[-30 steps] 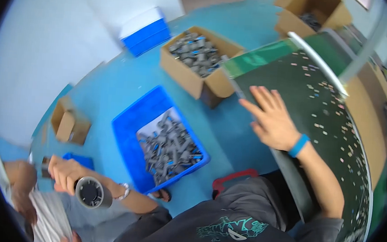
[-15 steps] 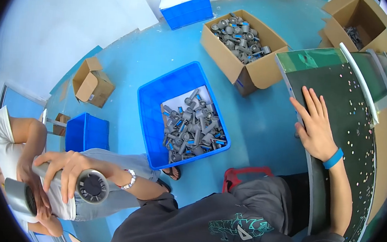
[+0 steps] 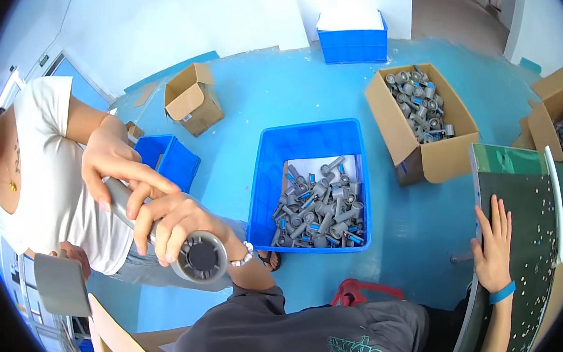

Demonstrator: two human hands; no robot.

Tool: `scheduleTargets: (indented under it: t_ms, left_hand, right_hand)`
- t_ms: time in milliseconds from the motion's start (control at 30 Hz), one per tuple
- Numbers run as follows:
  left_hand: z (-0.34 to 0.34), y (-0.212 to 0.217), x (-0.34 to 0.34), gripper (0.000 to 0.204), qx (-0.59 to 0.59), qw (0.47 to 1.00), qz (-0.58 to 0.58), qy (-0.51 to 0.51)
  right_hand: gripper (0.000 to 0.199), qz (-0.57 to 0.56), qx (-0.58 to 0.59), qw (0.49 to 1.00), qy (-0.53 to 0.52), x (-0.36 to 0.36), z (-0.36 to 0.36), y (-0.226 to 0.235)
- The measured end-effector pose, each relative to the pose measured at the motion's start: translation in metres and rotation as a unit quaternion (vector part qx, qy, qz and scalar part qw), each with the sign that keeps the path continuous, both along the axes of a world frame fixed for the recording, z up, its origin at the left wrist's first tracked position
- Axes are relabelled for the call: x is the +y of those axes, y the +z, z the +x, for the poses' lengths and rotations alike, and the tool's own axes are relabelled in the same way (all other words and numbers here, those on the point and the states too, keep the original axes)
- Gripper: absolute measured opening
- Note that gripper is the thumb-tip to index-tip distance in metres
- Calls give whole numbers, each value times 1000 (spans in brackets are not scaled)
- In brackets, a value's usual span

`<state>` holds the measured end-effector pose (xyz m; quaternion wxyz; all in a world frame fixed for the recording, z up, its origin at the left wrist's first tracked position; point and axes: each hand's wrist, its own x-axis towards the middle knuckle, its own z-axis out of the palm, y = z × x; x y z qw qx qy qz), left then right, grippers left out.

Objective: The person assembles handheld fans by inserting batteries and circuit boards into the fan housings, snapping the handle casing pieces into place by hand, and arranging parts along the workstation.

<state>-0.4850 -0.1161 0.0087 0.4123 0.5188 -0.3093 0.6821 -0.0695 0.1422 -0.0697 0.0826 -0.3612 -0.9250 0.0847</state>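
Dark green, the bench (image 3: 524, 215) bears the right hand (image 3: 493, 255), flat, fingers slightly apart, at its left edge, likely for support. The blue bin (image 3: 314, 137) stands near it, presumably for easy reach. Beyond the bin's left edge, the left hand (image 3: 175, 219) clamps a grey round-headed part (image 3: 202, 258), seemingly for steadiness, while a co-worker's hand (image 3: 120, 162) crowds its other end.

white wall (image 3: 208, 11) | blue floor (image 3: 288, 87) | brownish floor (image 3: 459, 24), upper right | bright light

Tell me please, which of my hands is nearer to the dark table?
Right. The right hand rests palm down on the dark table; the left hand is far to its left, holding a grey part.
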Motion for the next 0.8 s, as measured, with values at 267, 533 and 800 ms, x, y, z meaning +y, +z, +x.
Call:
scheduleTargets:
  t_ms: [267,533,800]
  left_hand:
    - [4,-16,21,54,-9,991,19,131]
    - [37,-220,106,43,-122,866,-482,-51]
    - [217,-291,113,49,491,684,-533,-91]
  right_hand:
    - [68,0,6,1000,1,8,-4,-2]
    - [65,-28,0,999,18,9,-2,-1]
    - [64,54,-71,996,27,8,-6,-6]
